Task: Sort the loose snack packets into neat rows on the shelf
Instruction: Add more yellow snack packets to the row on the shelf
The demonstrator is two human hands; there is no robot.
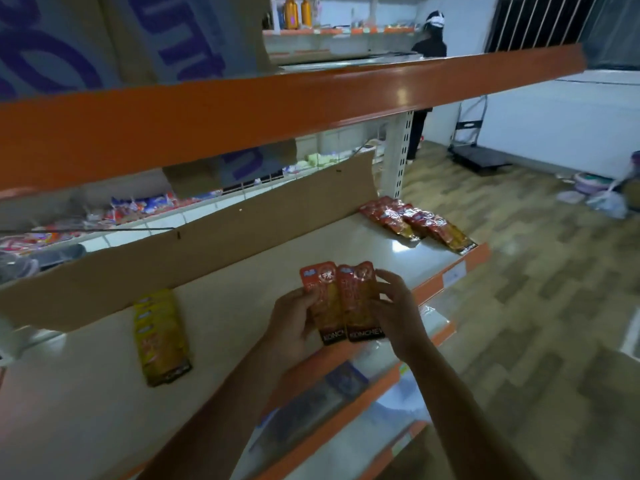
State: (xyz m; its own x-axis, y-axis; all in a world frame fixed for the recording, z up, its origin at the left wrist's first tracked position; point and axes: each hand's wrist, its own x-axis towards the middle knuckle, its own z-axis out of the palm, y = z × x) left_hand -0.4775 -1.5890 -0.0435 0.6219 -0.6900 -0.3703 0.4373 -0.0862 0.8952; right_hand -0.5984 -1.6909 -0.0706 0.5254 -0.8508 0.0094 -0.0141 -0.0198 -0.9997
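Two orange-red snack packets (341, 303) are held side by side just above the front of the white shelf (242, 306). My left hand (294, 323) grips their left edge and my right hand (394, 306) pinches their right edge. A pile of yellow packets (161, 336) lies on the shelf to the left. Further right, at the shelf's end, two rows of red packets (415, 221) lie overlapping.
A cardboard sheet (207, 237) leans along the back of the shelf. An orange shelf beam (277, 105) runs overhead. Lower shelves with orange edges (346, 393) hold other goods. A person (427, 46) stands at the far aisle; a trolley (478, 157) rests on the wooden floor.
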